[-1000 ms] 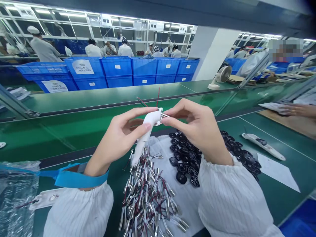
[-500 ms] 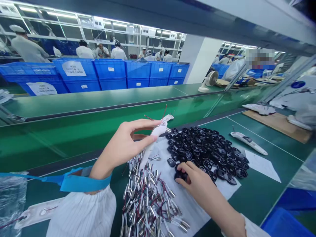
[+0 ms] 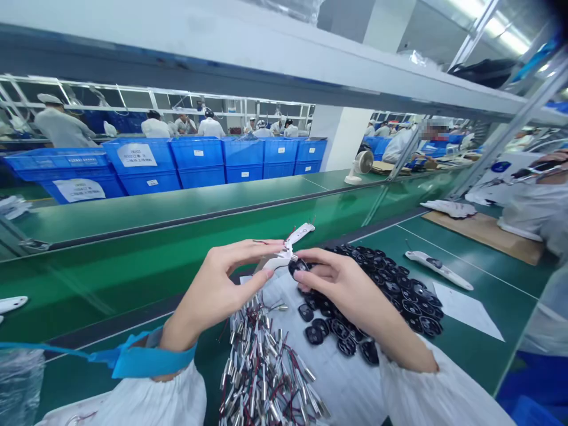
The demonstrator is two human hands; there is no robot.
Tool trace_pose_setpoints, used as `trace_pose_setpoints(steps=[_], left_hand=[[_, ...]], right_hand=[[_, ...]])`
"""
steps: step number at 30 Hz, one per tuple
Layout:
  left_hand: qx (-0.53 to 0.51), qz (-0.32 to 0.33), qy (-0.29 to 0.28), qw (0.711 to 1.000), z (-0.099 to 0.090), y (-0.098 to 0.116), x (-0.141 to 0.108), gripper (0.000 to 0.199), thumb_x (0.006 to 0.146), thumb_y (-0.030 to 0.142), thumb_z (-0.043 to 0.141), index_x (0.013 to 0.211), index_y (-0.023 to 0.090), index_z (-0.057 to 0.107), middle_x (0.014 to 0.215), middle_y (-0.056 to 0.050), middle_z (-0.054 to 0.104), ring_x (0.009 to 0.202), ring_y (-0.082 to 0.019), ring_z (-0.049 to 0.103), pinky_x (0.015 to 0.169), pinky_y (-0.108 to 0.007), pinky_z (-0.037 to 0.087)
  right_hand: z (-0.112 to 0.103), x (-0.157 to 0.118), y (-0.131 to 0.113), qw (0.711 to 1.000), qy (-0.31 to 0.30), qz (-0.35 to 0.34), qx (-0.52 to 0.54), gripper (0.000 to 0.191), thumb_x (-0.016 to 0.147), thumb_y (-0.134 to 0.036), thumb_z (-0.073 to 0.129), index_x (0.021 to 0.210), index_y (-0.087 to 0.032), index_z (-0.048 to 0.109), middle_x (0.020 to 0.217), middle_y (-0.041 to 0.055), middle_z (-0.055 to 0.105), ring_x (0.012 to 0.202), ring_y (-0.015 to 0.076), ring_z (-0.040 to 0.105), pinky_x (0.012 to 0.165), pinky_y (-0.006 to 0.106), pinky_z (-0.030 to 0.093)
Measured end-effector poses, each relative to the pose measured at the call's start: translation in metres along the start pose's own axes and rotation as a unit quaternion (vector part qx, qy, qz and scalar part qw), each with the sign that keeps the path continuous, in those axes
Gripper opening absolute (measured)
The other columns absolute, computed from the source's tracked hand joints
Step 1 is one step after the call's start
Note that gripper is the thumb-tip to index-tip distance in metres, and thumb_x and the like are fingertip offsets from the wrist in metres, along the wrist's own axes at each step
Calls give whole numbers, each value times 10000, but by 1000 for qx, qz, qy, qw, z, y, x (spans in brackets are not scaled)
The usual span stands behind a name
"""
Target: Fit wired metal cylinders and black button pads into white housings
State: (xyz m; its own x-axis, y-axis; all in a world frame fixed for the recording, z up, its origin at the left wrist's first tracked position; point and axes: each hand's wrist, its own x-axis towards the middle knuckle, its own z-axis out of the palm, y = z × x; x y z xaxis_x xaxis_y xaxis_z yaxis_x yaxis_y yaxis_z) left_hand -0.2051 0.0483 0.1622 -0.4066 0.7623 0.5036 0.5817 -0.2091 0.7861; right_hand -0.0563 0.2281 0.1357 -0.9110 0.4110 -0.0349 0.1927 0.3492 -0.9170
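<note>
Left hand point(image 3: 217, 290) has fingers pinched on a light, stiff white plastic remote shell point(image 3: 298, 234), held above the green counter point(image 3: 483, 355); right hand point(image 3: 350, 302) has fingers clamped on a small, flexible-looking black rubber keypad point(image 3: 298, 266); shell looks thin, best held by its edges.

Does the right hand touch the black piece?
Touching. The head view shows the right hand with its fingers closed around the black piece, no gap between them.

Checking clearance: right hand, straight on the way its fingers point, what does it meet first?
The black moulded part pinched at the fingertips of the right hand. Just beyond it is the white plastic casing held by the left hand; depth is unclear, so they may be touching.
</note>
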Motion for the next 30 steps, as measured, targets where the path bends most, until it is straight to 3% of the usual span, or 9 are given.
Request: trace_pose_setpoints(steps=[4,8,11,14,21,24,30], left_hand=[[72,30,36,996,-7,4,-5,332,937,165,709,1228,313,771,1277,17,744,1215,-199,691,1083,-301,562],[99,44,55,993,-17,10,-9,324,955,164,691,1235,310,765,1285,21,740,1221,-201,688,1070,-310,569],[108,53,57,991,-20,13,-10,368,959,132,674,1254,336,753,1296,36,733,1224,-193,684,1048,-303,576],[112,59,59,990,-18,13,-10,378,958,121,669,1243,355,755,1286,42,737,1216,-191,684,1040,-308,577],[77,-7,115,990,-6,3,-5,218,968,231,694,1154,317,768,1165,6,760,1112,-187,708,871,-281,631],[92,8,143,985,0,-1,-3,147,957,228,717,1077,283,782,1106,-8,768,1068,-190,715,922,-308,605],[63,15,131,989,7,-5,-2,137,969,215,695,1075,256,772,1121,-38,751,1078,-197,707,912,-313,597]], right_hand=[[-11,23,-43,994,-56,-62,70,553,762,-388,791,1278,-218,687,933,38,769,860,211,715,812,335,556],[-17,34,-60,989,-74,-77,98,527,727,-347,838,1226,-217,727,1032,50,779,886,195,730,865,331,581],[-17,42,-61,985,-90,-75,130,467,706,-306,861,1151,-221,746,1086,57,784,834,192,754,830,337,611],[-13,51,-54,977,-109,-73,166,403,718,-337,869,1084,-207,761,959,56,799,826,209,768,819,344,623],[4,58,-46,970,-64,-123,201,382,663,-298,922,997,-228,751,910,30,794,859,206,764,803,314,624],[5,58,-47,968,-77,-114,208,403,649,-293,936,996,-233,741,895,19,788,852,197,760,803,302,618],[5,62,-45,961,-100,-94,239,425,585,-324,971,902,-208,712,933,23,781,813,199,756,792,316,600]])
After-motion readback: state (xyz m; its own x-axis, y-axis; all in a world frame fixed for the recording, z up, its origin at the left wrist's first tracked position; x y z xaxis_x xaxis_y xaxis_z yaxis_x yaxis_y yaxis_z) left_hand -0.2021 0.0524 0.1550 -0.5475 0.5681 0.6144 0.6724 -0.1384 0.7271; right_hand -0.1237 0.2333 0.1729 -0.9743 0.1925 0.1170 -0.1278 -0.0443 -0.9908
